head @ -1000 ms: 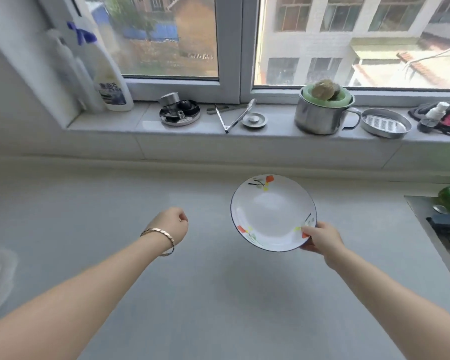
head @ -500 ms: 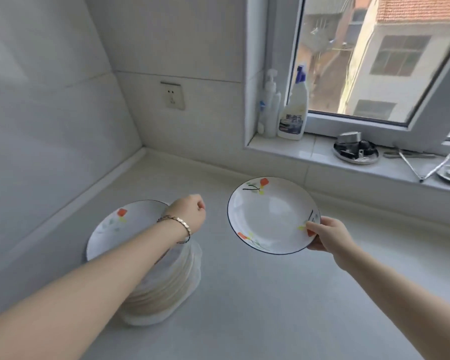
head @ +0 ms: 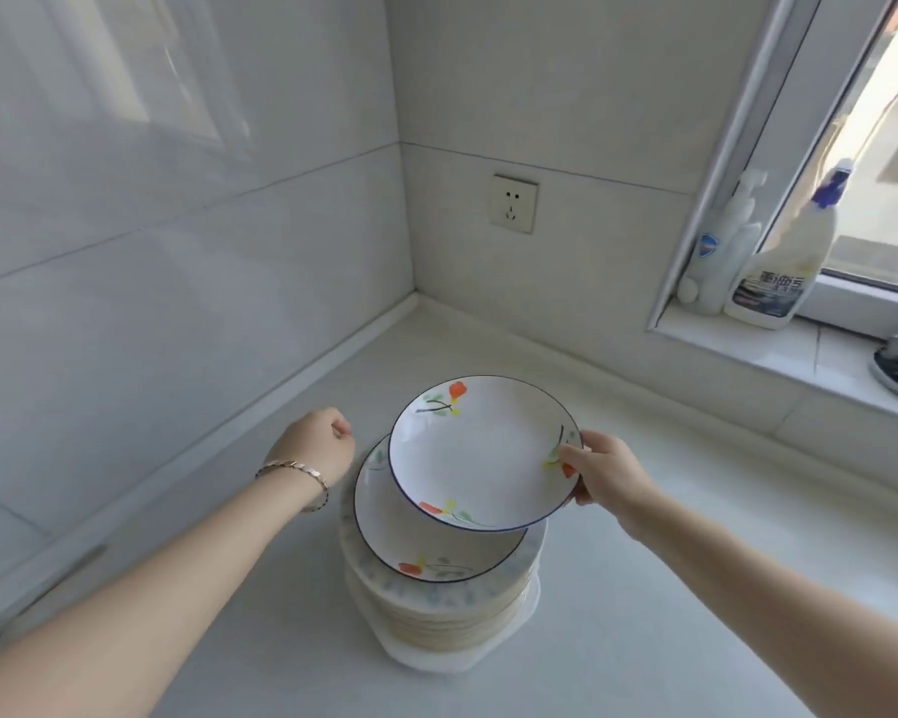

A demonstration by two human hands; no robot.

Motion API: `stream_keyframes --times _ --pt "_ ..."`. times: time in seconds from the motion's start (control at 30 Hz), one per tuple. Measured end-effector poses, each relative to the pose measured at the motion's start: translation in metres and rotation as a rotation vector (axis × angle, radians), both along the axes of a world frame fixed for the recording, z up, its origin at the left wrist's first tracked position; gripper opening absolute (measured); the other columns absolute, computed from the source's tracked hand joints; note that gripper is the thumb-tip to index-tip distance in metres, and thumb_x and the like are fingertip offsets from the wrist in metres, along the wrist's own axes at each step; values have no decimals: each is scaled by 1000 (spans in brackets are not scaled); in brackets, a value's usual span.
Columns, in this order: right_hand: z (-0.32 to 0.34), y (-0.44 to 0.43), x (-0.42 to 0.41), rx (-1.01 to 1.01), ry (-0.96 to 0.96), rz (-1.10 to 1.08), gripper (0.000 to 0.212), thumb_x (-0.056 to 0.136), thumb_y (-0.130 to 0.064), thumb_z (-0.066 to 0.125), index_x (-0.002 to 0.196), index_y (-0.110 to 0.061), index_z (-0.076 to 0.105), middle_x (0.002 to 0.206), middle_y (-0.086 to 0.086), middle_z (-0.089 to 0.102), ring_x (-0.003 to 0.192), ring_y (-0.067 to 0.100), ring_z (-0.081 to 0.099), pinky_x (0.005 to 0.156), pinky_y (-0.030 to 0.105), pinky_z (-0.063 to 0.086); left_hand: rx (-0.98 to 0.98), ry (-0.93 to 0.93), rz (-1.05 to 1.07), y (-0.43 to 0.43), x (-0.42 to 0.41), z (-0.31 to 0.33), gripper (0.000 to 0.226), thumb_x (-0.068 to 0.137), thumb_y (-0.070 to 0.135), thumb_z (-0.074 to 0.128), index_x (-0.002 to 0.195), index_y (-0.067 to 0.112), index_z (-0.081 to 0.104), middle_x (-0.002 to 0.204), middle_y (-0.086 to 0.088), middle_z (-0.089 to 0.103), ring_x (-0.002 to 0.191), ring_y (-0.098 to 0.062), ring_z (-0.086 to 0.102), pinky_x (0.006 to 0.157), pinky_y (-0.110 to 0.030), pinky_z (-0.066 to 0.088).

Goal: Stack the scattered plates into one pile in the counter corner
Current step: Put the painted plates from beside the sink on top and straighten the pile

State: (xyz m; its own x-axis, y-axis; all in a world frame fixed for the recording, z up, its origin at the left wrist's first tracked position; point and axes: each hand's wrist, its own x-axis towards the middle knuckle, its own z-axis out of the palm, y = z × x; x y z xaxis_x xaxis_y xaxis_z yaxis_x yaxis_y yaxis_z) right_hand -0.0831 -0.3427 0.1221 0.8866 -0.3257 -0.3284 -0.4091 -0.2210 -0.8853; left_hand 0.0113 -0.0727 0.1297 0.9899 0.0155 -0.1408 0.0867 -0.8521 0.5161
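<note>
Daylight comes in from the window (head: 872,163) at the right and fills the scene with soft, even brightness. The view outside is overexposed and washed out. The glossy wall tiles (head: 151,147) on the left carry pale, smeared reflections of the window. Shadows are faint: only a weak grey one under the plate pile (head: 436,603) on the desk (head: 644,614). Wide-angle distortion bends the window frame and tile lines toward the edges. The bottles (head: 768,261) on the sill look slightly soft, and overall detail is mildly smeared.
</note>
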Motion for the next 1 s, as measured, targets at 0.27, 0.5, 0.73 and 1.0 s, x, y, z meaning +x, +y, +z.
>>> stream_keyframes --times 0.27,0.5,0.73,1.0 --pt "-28 32 1 -242 21 83 19 91 -15 38 73 -13 45 61 2 48 46 19 45 47 24 33 -56 54 103 24 -17 -30 21 88 12 43 75 26 51 96 -7 68 92 -29 66 83 -34 51" --pt "-36 36 -14 -506 -57 111 28 98 -29 29 85 -14 49 77 10 61 72 33 57 64 35 44 -125 60 171 28 -30 -40 28 85 9 45 64 28 48 100 -10 70 92 -30 68 87 -37 53" --pt "-47 44 -8 -696 -29 93 30 98 -29 25 85 -13 47 75 8 58 76 33 53 60 32 35 -138 74 191 34 -31 -45 24 84 9 46 69 28 50 102 -10 70 94 -30 68 90 -38 52" --pt "-67 18 -39 -252 -54 -120 22 97 -21 29 95 -22 51 59 6 56 55 18 51 53 30 40 -143 103 224 40 -35 -70 23 84 5 42 95 15 60 101 -11 69 96 -32 67 88 -36 50"
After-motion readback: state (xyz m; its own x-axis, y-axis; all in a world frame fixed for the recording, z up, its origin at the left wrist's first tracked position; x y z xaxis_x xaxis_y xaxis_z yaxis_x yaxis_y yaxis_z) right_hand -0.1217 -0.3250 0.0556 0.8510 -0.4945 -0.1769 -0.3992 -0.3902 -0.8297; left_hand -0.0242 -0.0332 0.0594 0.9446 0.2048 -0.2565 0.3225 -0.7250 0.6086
